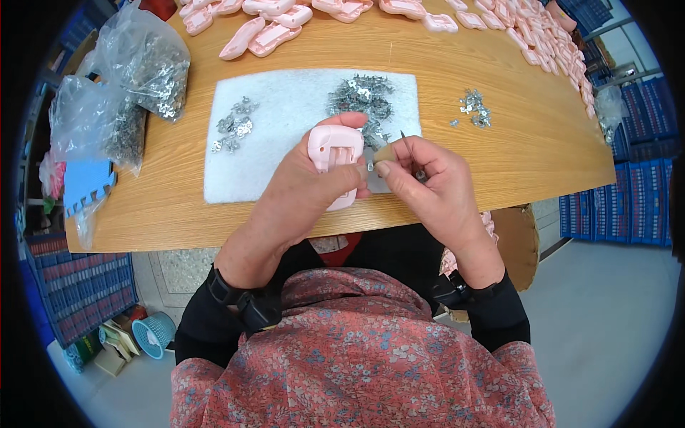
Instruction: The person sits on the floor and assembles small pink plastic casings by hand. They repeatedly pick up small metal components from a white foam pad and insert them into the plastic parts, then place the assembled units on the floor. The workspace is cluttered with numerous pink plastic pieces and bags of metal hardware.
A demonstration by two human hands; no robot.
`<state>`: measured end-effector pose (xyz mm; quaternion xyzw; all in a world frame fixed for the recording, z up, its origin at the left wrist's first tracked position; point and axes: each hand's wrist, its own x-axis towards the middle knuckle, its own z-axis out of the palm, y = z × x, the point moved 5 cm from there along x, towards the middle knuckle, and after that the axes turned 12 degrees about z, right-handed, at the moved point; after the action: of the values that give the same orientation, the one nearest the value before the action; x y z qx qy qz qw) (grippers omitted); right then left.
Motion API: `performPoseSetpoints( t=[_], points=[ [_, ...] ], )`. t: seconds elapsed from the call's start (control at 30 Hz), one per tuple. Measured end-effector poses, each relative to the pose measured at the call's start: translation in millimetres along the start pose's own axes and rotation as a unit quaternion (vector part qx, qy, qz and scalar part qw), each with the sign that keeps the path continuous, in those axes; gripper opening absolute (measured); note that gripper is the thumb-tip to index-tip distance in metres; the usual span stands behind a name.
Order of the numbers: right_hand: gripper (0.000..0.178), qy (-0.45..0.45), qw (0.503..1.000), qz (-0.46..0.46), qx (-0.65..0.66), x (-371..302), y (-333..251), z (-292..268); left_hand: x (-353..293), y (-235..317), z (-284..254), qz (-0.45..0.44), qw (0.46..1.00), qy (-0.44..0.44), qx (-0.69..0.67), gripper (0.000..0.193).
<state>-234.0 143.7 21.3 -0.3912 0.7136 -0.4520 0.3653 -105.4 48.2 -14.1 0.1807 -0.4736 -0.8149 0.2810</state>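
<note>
My left hand [303, 189] grips a pink plastic casing [335, 153] over the near edge of a white foam mat [285, 143]. The casing's open side faces up and shows small slots. My right hand [428, 185] pinches a thin pointed metal tool with a wooden handle [394, 150] right beside the casing. A small metal clip seems to sit at my right fingertips, too small to tell for sure. A pile of small metal clips [362, 100] lies on the mat just beyond my hands. A smaller group of clips [234, 125] lies on the mat's left part.
Several pink casings [257, 36] line the far edge of the wooden table [499, 157], more run along the right rim [564, 57]. Two clear bags of metal parts [132, 78] stand at the left. A few loose clips [474, 107] lie right of the mat. Blue crates [621, 200] stack right.
</note>
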Motion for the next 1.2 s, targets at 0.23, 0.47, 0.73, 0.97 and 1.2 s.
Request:
performPoseSetpoints(
  t=[0.23, 0.47, 0.73, 0.97, 1.2],
  points=[
    [0.013, -0.086, 0.988, 0.122, 0.044, 4.0, 9.7, 0.2, -1.7, -3.0, -2.8, 0.015, 0.998, -0.023, 0.057, 0.059],
    [0.007, -0.006, 0.998, -0.022, 0.066, 2.6, -6.4, 4.7, -8.3, -6.2, 1.6, -0.093, 0.975, -0.015, -0.204, 0.047],
    [0.011, 0.062, 0.977, -0.164, -0.119, 4.5, -18.9, 17.1, -10.9, -12.5, 9.6, -0.154, 0.961, -0.001, -0.229, 0.053],
    [0.017, 0.095, 0.940, -0.231, -0.233, 0.7, -19.9, 19.9, -11.4, -14.6, 12.0, -0.159, 0.970, 0.005, -0.185, 0.050],
    [0.021, 0.070, 0.972, -0.132, -0.183, 2.9, -22.0, 8.1, -9.5, -20.0, 6.0, -0.131, 0.976, -0.010, -0.174, 0.051]
  ],
)
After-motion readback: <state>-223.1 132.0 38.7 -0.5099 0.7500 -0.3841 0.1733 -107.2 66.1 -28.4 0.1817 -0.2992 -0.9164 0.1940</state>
